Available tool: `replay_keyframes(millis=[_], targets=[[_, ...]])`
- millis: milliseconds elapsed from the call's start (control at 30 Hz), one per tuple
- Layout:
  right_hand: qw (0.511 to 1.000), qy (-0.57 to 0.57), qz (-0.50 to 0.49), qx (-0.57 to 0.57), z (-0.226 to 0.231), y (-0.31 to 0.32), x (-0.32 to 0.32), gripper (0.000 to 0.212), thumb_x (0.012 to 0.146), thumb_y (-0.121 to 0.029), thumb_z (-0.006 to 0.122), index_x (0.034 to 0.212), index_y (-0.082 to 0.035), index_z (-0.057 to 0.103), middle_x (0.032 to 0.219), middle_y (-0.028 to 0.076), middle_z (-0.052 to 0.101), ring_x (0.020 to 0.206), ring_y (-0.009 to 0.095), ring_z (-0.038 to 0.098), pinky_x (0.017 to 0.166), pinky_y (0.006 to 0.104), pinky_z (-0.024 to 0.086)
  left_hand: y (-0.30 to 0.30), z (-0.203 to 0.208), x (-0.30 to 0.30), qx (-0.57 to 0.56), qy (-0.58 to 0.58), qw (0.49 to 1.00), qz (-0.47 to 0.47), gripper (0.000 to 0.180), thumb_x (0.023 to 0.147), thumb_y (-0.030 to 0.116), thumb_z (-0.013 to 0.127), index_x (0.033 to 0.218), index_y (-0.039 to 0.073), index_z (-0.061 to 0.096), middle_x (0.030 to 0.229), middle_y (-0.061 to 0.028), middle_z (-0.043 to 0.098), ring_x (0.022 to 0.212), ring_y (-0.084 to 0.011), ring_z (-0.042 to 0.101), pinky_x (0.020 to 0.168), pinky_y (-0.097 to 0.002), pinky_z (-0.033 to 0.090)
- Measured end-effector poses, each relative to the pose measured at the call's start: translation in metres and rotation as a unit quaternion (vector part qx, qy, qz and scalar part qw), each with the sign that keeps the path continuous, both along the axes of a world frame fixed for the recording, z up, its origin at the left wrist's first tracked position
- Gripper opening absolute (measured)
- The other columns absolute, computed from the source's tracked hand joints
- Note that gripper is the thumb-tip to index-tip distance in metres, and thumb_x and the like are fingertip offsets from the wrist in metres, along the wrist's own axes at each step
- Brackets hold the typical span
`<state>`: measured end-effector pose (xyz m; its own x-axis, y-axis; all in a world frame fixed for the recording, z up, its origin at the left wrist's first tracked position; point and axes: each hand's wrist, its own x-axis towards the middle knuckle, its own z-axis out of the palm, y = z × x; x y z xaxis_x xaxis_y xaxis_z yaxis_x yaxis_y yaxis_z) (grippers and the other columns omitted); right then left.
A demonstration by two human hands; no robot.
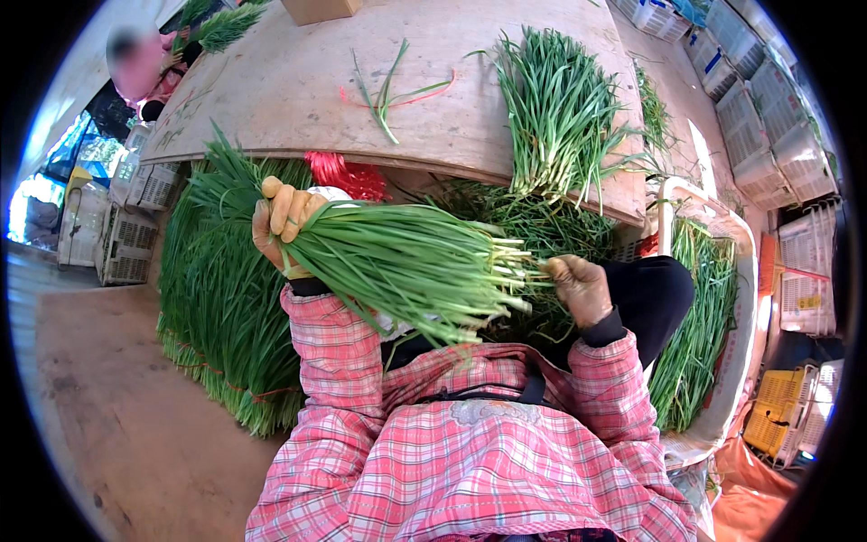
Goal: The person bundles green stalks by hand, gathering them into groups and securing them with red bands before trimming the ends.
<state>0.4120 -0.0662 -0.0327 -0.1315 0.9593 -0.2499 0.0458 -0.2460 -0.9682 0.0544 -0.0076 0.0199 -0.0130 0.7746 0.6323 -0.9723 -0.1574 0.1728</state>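
The left hand (282, 221) grips a bunch of chives (406, 262) at mid-frame. The right hand (580, 287) pinches its pale ends; tugging gently should keep the stalks even.

Surface ahead of me at twelve o'clock: a worn, pale wooden board table (289, 81) with a curved near edge. On it: one loose bundle of green chives (555, 108) at one o'clock, tips hanging over the near edge; a few stray green stalks lying with a thin red tie string (397, 90) at twelve o'clock; the corner of a brown cardboard box (318, 9) at the far rim. Below, at eight o'clock: brown floor (117, 406), bearing a big heap of tied green chives (226, 316).
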Motion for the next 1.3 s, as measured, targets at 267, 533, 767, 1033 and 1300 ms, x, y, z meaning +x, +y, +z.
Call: replay_keyframes(millis=[267,533,767,1033,1300], targets=[[0.912,-0.36,-0.008,0.195,-0.022,0.012,0.037,0.024,0.084,-0.023,0.062,0.088,0.001,0.064,0.08,0.011,0.064,0.073,0.021,0.06,0.066,0.0332,0.047,-0.014,0.034,-0.011,0.053,0.042,0.997,0.025,0.009,0.09,0.011,0.04,0.093,0.003,0.044,0.057,0.0047,0.042,0.04,-0.002,0.036,0.048,-0.0196,0.035],[0.904,-0.099,0.143,0.39,0.02,0.029,-0.072,0.029,0.078,-0.018,0.067,0.102,-0.003,0.062,0.105,0.015,0.061,0.099,0.031,0.056,0.087,0.0369,0.044,-0.018,0.038,0.05,0.108,0.068,0.987,-0.101,0.013,0.088,0.01,0.046,0.078,0.009,0.038,0.062,0.0012,0.05,0.047,-0.0059,0.044,0.06,-0.0231,0.039],[0.966,0.211,-0.039,0.142,0.033,0.008,-0.048,0.011,0.087,-0.01,0.058,0.087,0.001,0.06,0.09,0.008,0.063,0.065,0.009,0.052,0.06,0.0214,0.042,-0.035,0.032,0.041,0.042,0.082,0.995,-0.024,0.014,0.087,0.008,0.045,0.077,0.014,0.036,0.061,0.0049,0.045,0.055,-0.0038,0.044,0.063,-0.0231,0.037],[0.959,-0.172,-0.13,0.184,-0.054,0.018,0.028,0.019,0.084,-0.015,0.063,0.095,0.0,0.06,0.085,0.007,0.064,0.069,0.016,0.058,0.061,0.0273,0.047,-0.042,0.025,0.029,0.013,0.023,1.0,-0.003,0.016,0.086,0.008,0.046,0.075,0.012,0.035,0.057,0.0041,0.044,0.047,-0.0044,0.042,0.057,-0.023,0.035],[0.871,-0.16,0.119,0.449,0.032,0.006,-0.09,0.021,0.077,-0.019,0.066,0.091,-0.004,0.062,0.095,0.013,0.061,0.086,0.032,0.058,0.076,0.0414,0.045,-0.043,0.023,0.04,-0.02,0.081,0.996,-0.029,0.019,0.085,0.007,0.047,0.072,0.015,0.037,0.057,0.0057,0.045,0.055,-0.0055,0.043,0.061,-0.0228,0.036]])
